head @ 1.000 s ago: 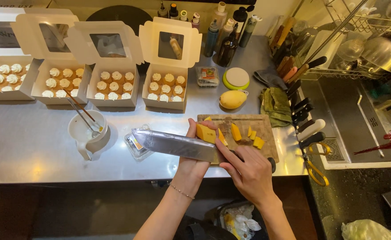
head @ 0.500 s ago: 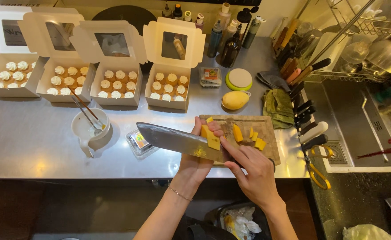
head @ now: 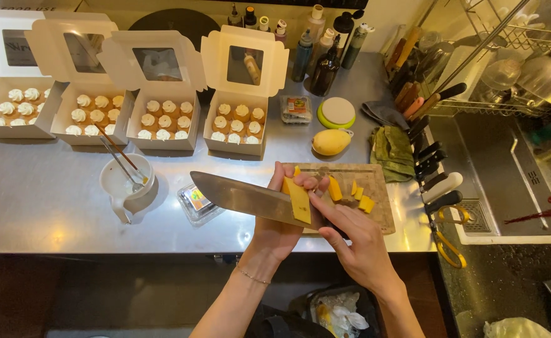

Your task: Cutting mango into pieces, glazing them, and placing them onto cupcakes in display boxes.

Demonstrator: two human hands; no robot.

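My left hand [head: 274, 233] is raised over the left end of a wooden cutting board [head: 377, 177] and holds a yellow mango slice [head: 299, 201] in its fingertips. My right hand [head: 360, 245] grips the handle of a large kitchen knife [head: 244, 195]. Its broad blade points left across my left hand, and the slice lies against the blade. More yellow mango pieces [head: 364, 203] lie on the board. A whole mango [head: 330, 141] sits just behind the board.
Several open white boxes of cream-topped cupcakes [head: 236, 125] line the back of the steel counter [head: 50, 206]. A white jug with utensils [head: 125, 183] and a small plastic tub [head: 195, 201] stand at left. Bottles [head: 325, 44], a green cloth [head: 391, 149], knives [head: 435, 169], yellow scissors [head: 447, 243] and a sink [head: 507, 181] are at right.
Both hands and the knife have risen slightly above the board. The mango piece, earlier held beside the blade, now lies flat against it.
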